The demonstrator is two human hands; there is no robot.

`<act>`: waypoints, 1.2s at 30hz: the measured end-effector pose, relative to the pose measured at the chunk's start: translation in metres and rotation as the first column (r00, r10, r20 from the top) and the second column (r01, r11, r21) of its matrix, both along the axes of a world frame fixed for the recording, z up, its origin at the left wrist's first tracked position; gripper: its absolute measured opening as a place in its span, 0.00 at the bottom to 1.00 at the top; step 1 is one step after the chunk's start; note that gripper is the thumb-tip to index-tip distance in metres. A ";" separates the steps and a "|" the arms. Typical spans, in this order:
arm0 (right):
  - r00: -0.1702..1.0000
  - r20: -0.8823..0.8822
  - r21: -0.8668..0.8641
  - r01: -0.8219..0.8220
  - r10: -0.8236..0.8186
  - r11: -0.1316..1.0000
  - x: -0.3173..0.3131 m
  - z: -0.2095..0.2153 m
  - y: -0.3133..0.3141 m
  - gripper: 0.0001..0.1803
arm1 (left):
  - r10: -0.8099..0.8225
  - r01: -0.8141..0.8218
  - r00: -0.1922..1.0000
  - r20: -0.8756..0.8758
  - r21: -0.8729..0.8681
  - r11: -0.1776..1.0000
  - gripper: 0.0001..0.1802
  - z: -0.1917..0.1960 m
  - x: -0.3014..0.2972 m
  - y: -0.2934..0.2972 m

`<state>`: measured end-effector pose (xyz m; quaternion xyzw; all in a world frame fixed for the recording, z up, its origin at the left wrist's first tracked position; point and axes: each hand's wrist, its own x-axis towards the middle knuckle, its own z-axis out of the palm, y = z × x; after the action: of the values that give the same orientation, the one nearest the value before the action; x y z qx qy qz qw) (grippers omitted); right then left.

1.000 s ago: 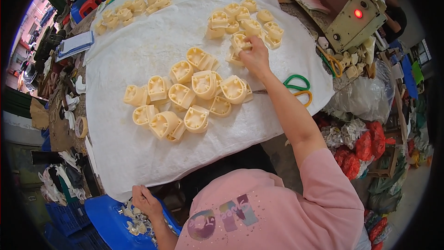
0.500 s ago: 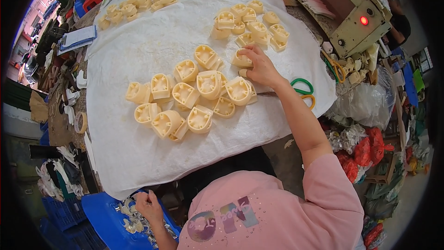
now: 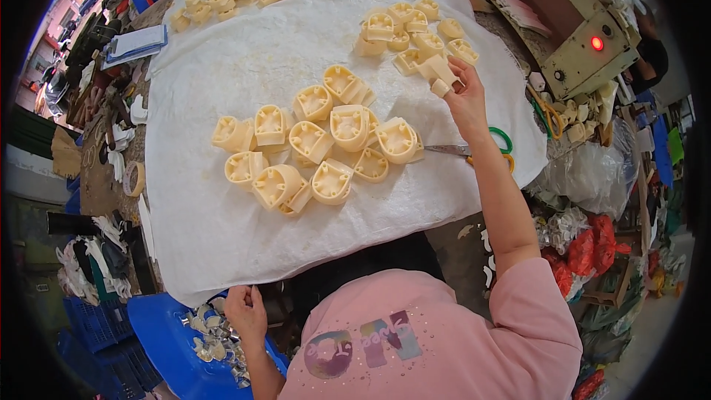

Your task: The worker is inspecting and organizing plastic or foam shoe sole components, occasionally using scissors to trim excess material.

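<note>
My right hand (image 3: 466, 100) grips a cream plastic casing (image 3: 438, 70) between thumb and fingers, lifted at the near edge of the far-right group of casings (image 3: 380, 27). My left hand (image 3: 246, 315) is at the table's front edge, beside a blue bin (image 3: 159, 341) of shiny metal pieces (image 3: 215, 344). Its fingers are curled, and what they hold, if anything, is hidden. A larger cluster of similar casings (image 3: 349, 124), rounded with small posts inside, sits mid-table on a white cloth (image 3: 215, 244).
Scissors (image 3: 500, 150) with green and yellow handles lie right of the cluster. More casings (image 3: 222, 1) sit at the far left, near a clipboard (image 3: 135, 46). A machine with a lit red lamp (image 3: 597, 43) stands far right. A tape roll (image 3: 134, 178) is on the left.
My right hand has raised the casing off the cloth and carried it right and slightly away. My left hand has risen from over the bin to the table edge. The view has shifted slightly.
</note>
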<state>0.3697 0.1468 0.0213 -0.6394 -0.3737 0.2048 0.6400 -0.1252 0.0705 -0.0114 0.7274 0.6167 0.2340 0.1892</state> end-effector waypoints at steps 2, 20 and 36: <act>0.991 0.043 0.009 -0.127 0.127 0.992 -0.017 0.015 0.006 0.32 | -0.010 0.010 1.000 0.001 -0.011 1.000 0.11 0.000 0.000 0.001; 0.473 0.687 -0.243 -0.565 0.551 0.788 -0.164 0.046 0.045 0.26 | 0.000 -0.012 0.988 0.155 0.078 0.997 0.06 -0.005 -0.004 0.004; 0.453 0.809 -0.206 -0.377 0.374 0.903 -0.121 0.065 0.021 0.37 | 0.001 -0.055 0.978 0.208 0.252 0.966 0.07 0.011 0.027 0.039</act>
<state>0.2491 0.1682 0.0865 -0.5590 -0.7632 0.0114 0.3239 -0.0984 0.1094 -0.0001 0.7087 0.5688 0.3883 0.1531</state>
